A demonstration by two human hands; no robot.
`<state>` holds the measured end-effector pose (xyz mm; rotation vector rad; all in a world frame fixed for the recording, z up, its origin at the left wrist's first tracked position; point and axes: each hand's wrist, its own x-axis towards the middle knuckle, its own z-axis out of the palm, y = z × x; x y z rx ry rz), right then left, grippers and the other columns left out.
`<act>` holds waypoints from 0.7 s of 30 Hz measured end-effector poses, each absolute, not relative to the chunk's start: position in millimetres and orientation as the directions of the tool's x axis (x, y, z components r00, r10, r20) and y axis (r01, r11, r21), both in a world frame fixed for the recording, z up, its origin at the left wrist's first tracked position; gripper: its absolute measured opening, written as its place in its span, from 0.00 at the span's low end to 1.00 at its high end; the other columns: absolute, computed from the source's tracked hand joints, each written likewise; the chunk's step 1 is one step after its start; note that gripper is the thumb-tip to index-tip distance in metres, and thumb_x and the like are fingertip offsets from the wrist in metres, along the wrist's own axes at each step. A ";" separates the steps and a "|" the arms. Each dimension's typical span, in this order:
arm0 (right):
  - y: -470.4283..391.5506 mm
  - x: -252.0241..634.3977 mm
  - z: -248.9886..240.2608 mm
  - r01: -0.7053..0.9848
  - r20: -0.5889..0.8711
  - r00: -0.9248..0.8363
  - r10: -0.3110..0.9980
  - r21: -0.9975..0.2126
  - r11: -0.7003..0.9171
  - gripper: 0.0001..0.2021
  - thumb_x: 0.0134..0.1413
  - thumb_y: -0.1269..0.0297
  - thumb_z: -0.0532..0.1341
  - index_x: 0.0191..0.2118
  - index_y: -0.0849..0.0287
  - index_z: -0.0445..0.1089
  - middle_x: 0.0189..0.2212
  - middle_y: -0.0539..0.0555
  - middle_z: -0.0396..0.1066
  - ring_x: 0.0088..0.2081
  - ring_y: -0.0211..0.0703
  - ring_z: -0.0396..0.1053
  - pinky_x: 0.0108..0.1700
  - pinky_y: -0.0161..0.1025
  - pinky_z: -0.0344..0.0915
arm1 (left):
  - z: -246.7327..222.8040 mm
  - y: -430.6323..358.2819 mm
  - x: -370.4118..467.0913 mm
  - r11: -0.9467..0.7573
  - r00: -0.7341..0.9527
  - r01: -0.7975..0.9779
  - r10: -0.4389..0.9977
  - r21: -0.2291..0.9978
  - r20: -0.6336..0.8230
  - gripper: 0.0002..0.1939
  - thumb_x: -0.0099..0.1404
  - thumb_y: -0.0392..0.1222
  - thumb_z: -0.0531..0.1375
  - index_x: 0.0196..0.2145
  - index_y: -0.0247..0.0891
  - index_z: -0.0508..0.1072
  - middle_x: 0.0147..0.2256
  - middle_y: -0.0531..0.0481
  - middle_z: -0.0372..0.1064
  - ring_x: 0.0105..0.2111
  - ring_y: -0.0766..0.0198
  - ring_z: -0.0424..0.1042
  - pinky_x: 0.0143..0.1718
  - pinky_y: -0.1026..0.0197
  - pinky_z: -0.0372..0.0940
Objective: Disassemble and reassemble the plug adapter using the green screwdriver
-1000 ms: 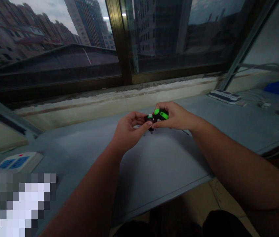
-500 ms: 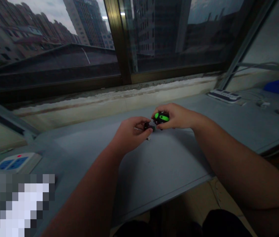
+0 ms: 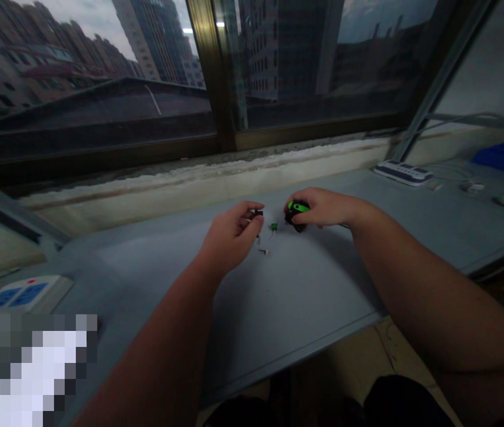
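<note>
Left hand (image 3: 228,238) pinches dark part (image 3: 259,213); right hand (image 3: 325,207) grips black-green piece (image 3: 298,207). Knuckle bump could scatter green bit (image 3: 274,226).

My left hand (image 3: 236,234) grips a small dark part (image 3: 259,213) between thumb and fingers, above the grey table (image 3: 296,308). My right hand (image 3: 323,207) holds a black-and-green object (image 3: 297,214), located to the right of the dark part and apart from it. A small green piece (image 3: 274,226) is positioned between my two hands. A small pale piece (image 3: 266,252) lies on the table, nearer to me than the green piece. A power strip (image 3: 403,172) is located at the far right; a white socket box (image 3: 33,293) with blue panels sits at the left.
</note>
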<state>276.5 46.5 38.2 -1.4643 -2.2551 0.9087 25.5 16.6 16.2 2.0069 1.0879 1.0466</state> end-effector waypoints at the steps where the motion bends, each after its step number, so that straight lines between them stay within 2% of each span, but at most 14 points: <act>1: 46.9 276.9 38.1 0.689 -0.086 -0.438 0.895 -0.671 0.273 0.14 0.54 0.68 0.64 0.47 0.62 0.75 0.36 0.58 0.80 0.30 0.43 0.74 0.23 0.33 0.65 | 16.7 17.4 25.9 -0.441 0.315 0.349 0.886 0.827 0.340 0.17 0.69 0.47 0.60 0.52 0.36 0.74 0.36 0.46 0.75 0.33 0.63 0.76 0.36 0.60 0.73; 4: 47.7 277.7 37.9 0.657 -0.055 -0.449 0.892 -0.697 0.288 0.15 0.53 0.68 0.64 0.48 0.61 0.75 0.37 0.58 0.79 0.31 0.43 0.73 0.22 0.32 0.66 | 19.9 17.8 28.4 -0.334 0.240 0.235 0.930 0.913 0.278 0.16 0.70 0.45 0.57 0.51 0.36 0.73 0.36 0.47 0.72 0.32 0.64 0.74 0.34 0.61 0.74; 7: 47.9 278.1 37.8 0.636 -0.027 -0.457 0.889 -0.709 0.305 0.17 0.53 0.67 0.64 0.50 0.60 0.74 0.37 0.56 0.78 0.31 0.42 0.72 0.22 0.32 0.66 | 24.4 14.7 32.1 -0.230 0.200 0.100 0.958 0.968 0.207 0.14 0.70 0.43 0.57 0.51 0.37 0.71 0.40 0.45 0.71 0.37 0.62 0.74 0.36 0.58 0.76; 10: 47.7 277.9 37.3 0.623 -0.016 -0.461 0.887 -0.718 0.311 0.18 0.52 0.65 0.65 0.50 0.59 0.74 0.37 0.55 0.77 0.31 0.42 0.71 0.22 0.32 0.66 | 27.5 10.6 34.5 -0.141 0.235 -0.025 0.961 0.990 0.142 0.14 0.71 0.43 0.58 0.51 0.37 0.69 0.44 0.43 0.71 0.41 0.59 0.77 0.41 0.54 0.77; 13: 47.6 277.3 36.5 0.625 -0.025 -0.460 0.888 -0.719 0.304 0.18 0.53 0.61 0.67 0.50 0.58 0.74 0.37 0.55 0.76 0.32 0.42 0.71 0.22 0.33 0.65 | 27.5 9.4 34.6 -0.098 0.258 -0.082 0.959 0.992 0.116 0.16 0.70 0.44 0.60 0.53 0.40 0.64 0.45 0.45 0.71 0.37 0.60 0.79 0.43 0.51 0.77; 17: 48.2 276.3 36.4 0.661 -0.034 -0.455 0.890 -0.682 0.312 0.18 0.53 0.58 0.69 0.48 0.59 0.74 0.35 0.54 0.75 0.30 0.40 0.69 0.24 0.32 0.63 | 23.8 12.3 31.5 -0.153 0.228 -0.021 0.961 0.988 0.154 0.20 0.65 0.46 0.66 0.47 0.41 0.60 0.40 0.49 0.73 0.32 0.64 0.77 0.39 0.54 0.76; 19: 48.2 276.0 37.0 0.679 -0.020 -0.450 0.893 -0.657 0.328 0.17 0.53 0.59 0.68 0.48 0.60 0.74 0.34 0.54 0.74 0.29 0.38 0.68 0.26 0.32 0.62 | 21.5 13.5 29.0 -0.256 0.250 0.114 0.943 0.960 0.222 0.18 0.63 0.47 0.68 0.41 0.39 0.63 0.34 0.51 0.73 0.29 0.66 0.75 0.34 0.60 0.72; 21: 48.0 275.7 37.6 0.687 -0.003 -0.451 0.893 -0.639 0.345 0.17 0.54 0.60 0.68 0.48 0.61 0.74 0.34 0.53 0.74 0.29 0.37 0.67 0.28 0.33 0.62 | 19.9 13.2 26.9 -0.397 0.324 0.309 0.898 0.864 0.297 0.16 0.61 0.48 0.69 0.38 0.37 0.68 0.28 0.52 0.72 0.27 0.66 0.72 0.30 0.64 0.66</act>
